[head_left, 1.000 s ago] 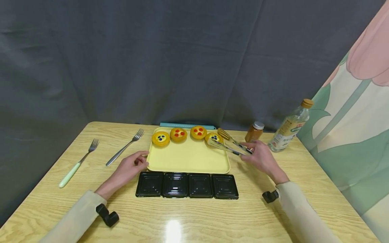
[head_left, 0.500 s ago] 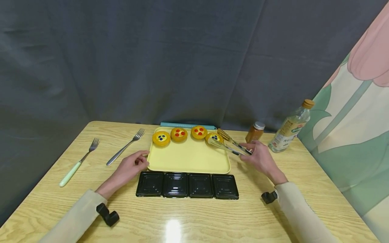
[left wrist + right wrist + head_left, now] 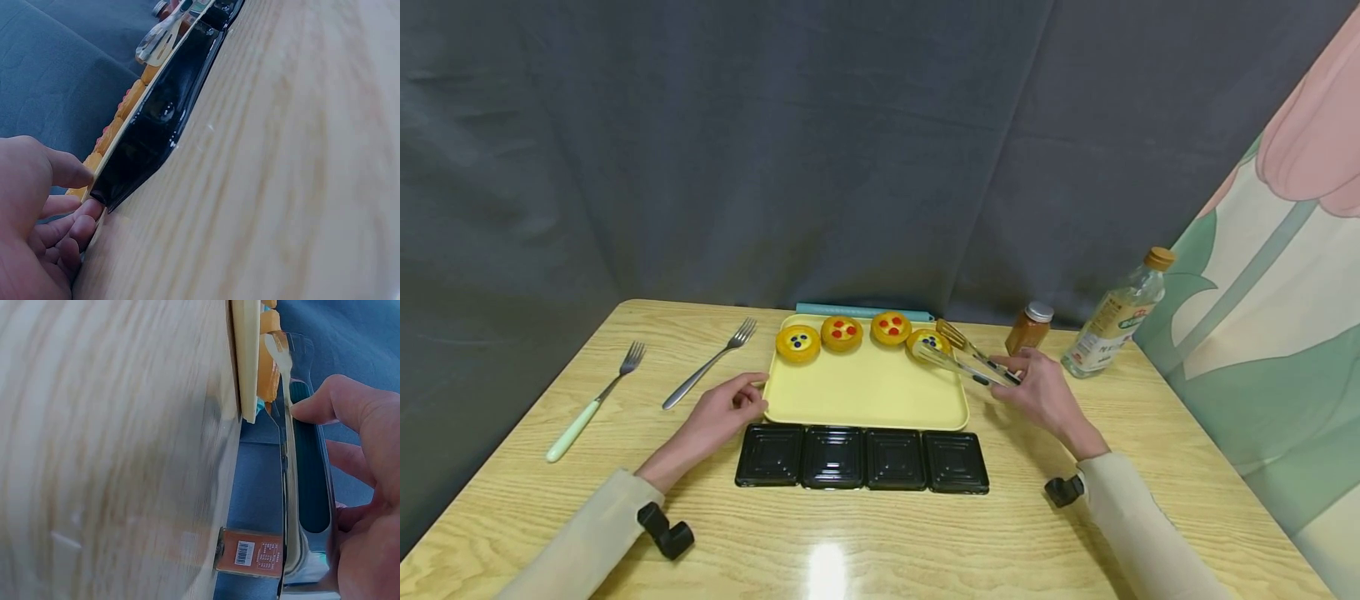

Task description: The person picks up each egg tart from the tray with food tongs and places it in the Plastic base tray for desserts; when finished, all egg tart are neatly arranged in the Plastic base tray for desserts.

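My left hand (image 3: 727, 408) pinches the left edge of a yellow tray (image 3: 865, 392), its thumb and fingertips at the rim in the left wrist view. In the right hand (image 3: 1041, 390) is a pair of metal tongs (image 3: 953, 364), gripped by the dark panels of the handle (image 3: 312, 469). The spread tong tips straddle a tart with blue dots (image 3: 929, 339) at the tray's back right corner. Along the back of the tray sit another blue-dotted tart (image 3: 797, 343) and two red-dotted tarts, one left of the middle (image 3: 841, 333) and one right of it (image 3: 891, 328).
Several black square containers (image 3: 833, 457) line the tray's front. Left lie a silver fork (image 3: 707, 367) and a green-handled fork (image 3: 583, 425). A brown jar (image 3: 1028, 329) and a tall bottle (image 3: 1112, 321) stand back right. Behind the tray lies a teal rod (image 3: 865, 312).
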Demonstrator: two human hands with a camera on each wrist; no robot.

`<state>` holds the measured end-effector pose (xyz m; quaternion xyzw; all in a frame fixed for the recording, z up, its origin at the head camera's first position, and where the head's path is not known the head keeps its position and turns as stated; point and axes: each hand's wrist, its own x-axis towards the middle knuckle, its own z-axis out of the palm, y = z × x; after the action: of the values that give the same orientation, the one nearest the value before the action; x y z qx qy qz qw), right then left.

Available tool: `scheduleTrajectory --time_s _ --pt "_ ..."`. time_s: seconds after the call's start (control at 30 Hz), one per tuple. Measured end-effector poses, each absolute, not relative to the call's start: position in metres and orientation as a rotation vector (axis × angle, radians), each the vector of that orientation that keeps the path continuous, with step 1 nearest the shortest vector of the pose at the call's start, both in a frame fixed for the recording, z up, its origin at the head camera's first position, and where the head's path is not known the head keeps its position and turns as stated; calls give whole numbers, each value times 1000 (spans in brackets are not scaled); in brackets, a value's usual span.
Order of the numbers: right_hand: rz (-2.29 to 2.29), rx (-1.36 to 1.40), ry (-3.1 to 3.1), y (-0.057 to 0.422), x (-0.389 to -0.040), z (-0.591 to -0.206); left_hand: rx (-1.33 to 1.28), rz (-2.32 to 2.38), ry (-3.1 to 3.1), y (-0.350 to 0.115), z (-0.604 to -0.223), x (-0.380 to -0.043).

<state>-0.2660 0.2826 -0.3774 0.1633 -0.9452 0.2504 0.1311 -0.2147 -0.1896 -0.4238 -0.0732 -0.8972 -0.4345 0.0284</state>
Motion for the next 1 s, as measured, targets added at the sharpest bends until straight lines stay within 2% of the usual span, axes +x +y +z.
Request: scheduleTrajectory --time_s 1.0 --pt "744 509 -2717 287 -238 -375 -226 -1346 -2767 -190 -424 -215"
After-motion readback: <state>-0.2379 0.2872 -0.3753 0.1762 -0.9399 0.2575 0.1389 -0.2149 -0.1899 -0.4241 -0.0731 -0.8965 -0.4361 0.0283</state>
